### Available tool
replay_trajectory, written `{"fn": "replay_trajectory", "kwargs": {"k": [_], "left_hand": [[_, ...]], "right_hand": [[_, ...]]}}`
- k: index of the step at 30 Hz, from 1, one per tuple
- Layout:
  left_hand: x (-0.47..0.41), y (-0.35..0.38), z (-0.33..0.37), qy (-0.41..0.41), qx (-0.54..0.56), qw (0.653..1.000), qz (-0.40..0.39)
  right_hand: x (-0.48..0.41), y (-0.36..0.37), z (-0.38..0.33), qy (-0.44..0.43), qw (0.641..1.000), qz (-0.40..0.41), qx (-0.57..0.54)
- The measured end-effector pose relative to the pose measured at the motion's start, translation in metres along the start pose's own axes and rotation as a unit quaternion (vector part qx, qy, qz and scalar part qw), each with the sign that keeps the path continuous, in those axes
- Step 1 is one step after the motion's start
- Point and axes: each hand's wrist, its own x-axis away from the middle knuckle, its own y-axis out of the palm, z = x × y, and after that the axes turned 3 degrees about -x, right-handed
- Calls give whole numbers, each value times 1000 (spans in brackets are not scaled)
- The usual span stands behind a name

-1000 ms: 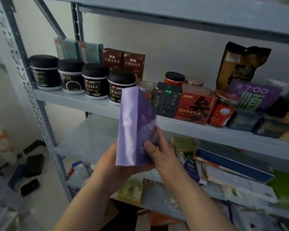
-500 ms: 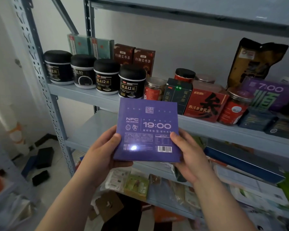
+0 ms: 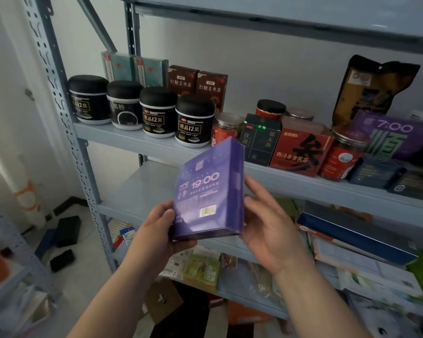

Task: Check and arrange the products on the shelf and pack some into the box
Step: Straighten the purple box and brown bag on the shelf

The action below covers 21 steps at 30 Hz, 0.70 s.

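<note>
A purple "19:00" box [image 3: 206,191] wrapped in clear film is held upright in front of the grey metal shelf [image 3: 142,142]. My left hand [image 3: 157,230] grips its lower left corner, thumb on the printed face. My right hand [image 3: 264,215] holds its right side with fingers spread along the edge. The box is turned so its printed face with the barcode and one narrow side both show.
On the shelf stand several black-lidded jars [image 3: 157,112], green boxes [image 3: 135,68], brown tea boxes [image 3: 198,82], red jars [image 3: 342,154], a red box [image 3: 300,152], a brown pouch [image 3: 368,86] and a purple "7:00" box [image 3: 393,135]. Lower shelves hold flat packs [image 3: 351,235]. Black objects [image 3: 66,230] lie on the floor.
The purple box turned from edge-on to face-on, then rotated so its narrow right side shows. My right hand slid from the lower edge to the box's right side.
</note>
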Motion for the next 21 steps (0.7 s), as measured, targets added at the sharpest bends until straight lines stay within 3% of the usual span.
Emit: {"fn": "replay_trajectory", "kwargs": {"k": [5, 9, 13, 16, 21], "left_hand": [[11, 13, -23, -33, 11, 998, -55], [8, 8, -24, -28, 24, 999, -18], [7, 0, -11, 16, 32, 999, 39], [16, 1, 2, 56, 0, 998, 18], [30, 8, 10, 135, -70, 988, 8]], "right_hand": [[7, 11, 6, 4, 995, -37, 98], [11, 7, 3, -5, 990, -38, 137], [9, -7, 1, -19, 987, 18, 160], [6, -16, -1, -10, 983, 71, 168], [11, -25, -4, -39, 974, 81, 206]]}}
